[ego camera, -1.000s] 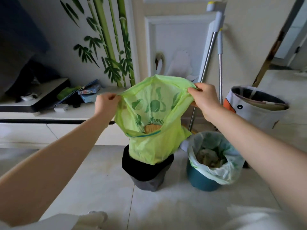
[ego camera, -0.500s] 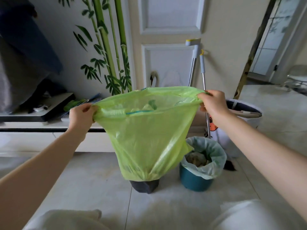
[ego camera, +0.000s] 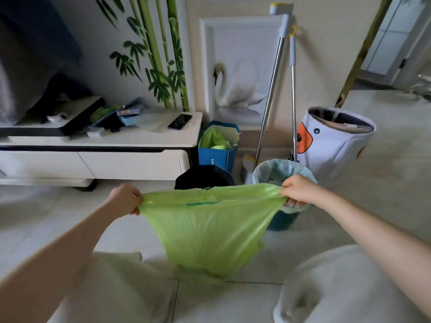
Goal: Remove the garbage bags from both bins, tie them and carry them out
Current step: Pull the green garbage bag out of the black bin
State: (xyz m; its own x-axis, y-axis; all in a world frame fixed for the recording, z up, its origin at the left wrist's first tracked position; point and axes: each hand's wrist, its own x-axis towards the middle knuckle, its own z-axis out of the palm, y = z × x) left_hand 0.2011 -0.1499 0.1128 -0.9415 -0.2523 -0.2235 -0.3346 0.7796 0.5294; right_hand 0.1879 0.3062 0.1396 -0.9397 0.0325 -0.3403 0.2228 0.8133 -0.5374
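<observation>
Both hands, left (ego camera: 124, 201) and right (ego camera: 299, 190), grip the translucent green plastic garbage bag (ego camera: 210, 229), now lifted clear of the black round bin (ego camera: 204, 177) behind it, so tying likely comes next.

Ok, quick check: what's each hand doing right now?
Left hand: grips the left edge of the green garbage bag.
Right hand: grips the bag's right edge.

I stood in a home living room: a low white TV cabinet (ego camera: 100, 141) against a bamboo mural wall (ego camera: 149, 54), tiled floor (ego camera: 384, 141), mops (ego camera: 292, 89) leaning nearby.
</observation>
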